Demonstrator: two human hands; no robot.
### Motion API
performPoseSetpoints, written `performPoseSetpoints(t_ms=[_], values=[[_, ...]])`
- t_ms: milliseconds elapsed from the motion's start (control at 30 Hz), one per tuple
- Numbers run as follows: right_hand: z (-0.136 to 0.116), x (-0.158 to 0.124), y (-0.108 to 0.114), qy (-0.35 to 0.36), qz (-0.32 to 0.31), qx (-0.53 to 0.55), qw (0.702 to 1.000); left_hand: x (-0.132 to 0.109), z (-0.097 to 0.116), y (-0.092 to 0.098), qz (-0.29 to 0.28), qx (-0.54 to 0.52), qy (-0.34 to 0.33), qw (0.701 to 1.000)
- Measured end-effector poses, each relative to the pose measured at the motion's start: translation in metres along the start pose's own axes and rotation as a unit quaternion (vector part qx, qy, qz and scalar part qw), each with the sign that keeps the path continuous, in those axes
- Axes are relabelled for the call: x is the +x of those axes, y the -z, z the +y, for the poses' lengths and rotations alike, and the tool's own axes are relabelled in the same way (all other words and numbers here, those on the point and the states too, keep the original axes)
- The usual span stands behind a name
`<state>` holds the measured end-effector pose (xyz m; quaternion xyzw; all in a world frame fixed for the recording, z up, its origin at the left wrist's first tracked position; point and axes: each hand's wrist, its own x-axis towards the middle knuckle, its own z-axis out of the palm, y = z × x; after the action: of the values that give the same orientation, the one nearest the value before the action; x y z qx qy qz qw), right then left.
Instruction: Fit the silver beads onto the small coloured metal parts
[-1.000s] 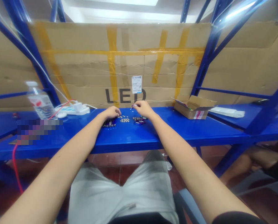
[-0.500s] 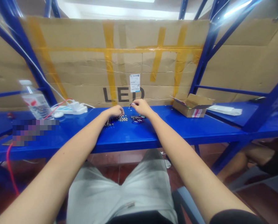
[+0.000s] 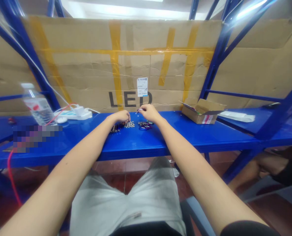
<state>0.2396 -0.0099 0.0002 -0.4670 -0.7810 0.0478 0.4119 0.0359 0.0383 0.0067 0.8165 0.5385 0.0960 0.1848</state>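
On the blue shelf top, my left hand (image 3: 122, 116) is curled with its fingertips pointing down, just behind a cluster of small shiny metal pieces (image 3: 129, 124). Whether anything sits in those fingers is hidden. Dark metal clips (image 3: 115, 128) lie partly under the left wrist. My right hand (image 3: 149, 112) pinches a small shiny looped piece that looks like a carabiner (image 3: 140, 110), held out toward the left. Below that hand is a pile of coloured carabiners (image 3: 144, 126), blue, purple and green among them.
An open small cardboard box (image 3: 200, 112) stands to the right, beside a white packet (image 3: 238, 116). At left are a water bottle (image 3: 36, 105) and a white power strip (image 3: 78, 113) with cables. A large taped carton (image 3: 92, 72) walls off the back. Another person's leg (image 3: 256, 167) shows at lower right.
Very little differs: my left fingers have shifted slightly over the small metal pieces. My right hand keeps its pinch in nearly the same place.
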Motion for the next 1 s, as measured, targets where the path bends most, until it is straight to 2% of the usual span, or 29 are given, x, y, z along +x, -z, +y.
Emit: performPoseSetpoints(t_ms=[67,133,233,300,367,467,567,700,900,1000], values=[[0.0,0.0,0.0,0.0,-0.001,0.001,1.0,0.001,0.002,-0.002,0.03,0.025,-0.016,0.999],[0.001,0.0,0.0,-0.001,0.0,-0.003,1.0,0.002,0.002,-0.005,0.055,0.052,-0.065,0.995],[0.001,0.0,0.0,-0.002,0.002,-0.007,1.0,0.005,0.0,-0.009,0.048,0.056,-0.143,0.987],[0.001,0.0,0.0,-0.002,0.003,-0.006,1.0,0.006,-0.002,-0.009,0.037,0.056,-0.161,0.985],[0.0,0.0,0.0,-0.005,0.004,0.003,1.0,0.004,-0.001,-0.008,0.053,0.047,-0.166,0.984],[-0.003,0.0,0.001,-0.038,-0.011,0.055,0.998,-0.004,0.002,-0.006,0.158,0.005,-0.183,0.97],[-0.009,-0.001,0.002,-0.084,-0.046,0.137,0.986,-0.019,0.01,-0.009,0.267,-0.035,-0.215,0.939],[-0.015,-0.004,0.002,-0.108,-0.085,0.224,0.965,-0.032,0.022,-0.019,0.293,-0.103,-0.267,0.912],[-0.015,-0.007,0.003,-0.138,-0.127,0.321,0.928,-0.028,0.026,-0.021,0.308,-0.17,-0.237,0.905],[-0.016,-0.005,0.002,-0.131,-0.086,0.372,0.915,-0.029,0.025,-0.017,0.331,-0.192,-0.213,0.899]])
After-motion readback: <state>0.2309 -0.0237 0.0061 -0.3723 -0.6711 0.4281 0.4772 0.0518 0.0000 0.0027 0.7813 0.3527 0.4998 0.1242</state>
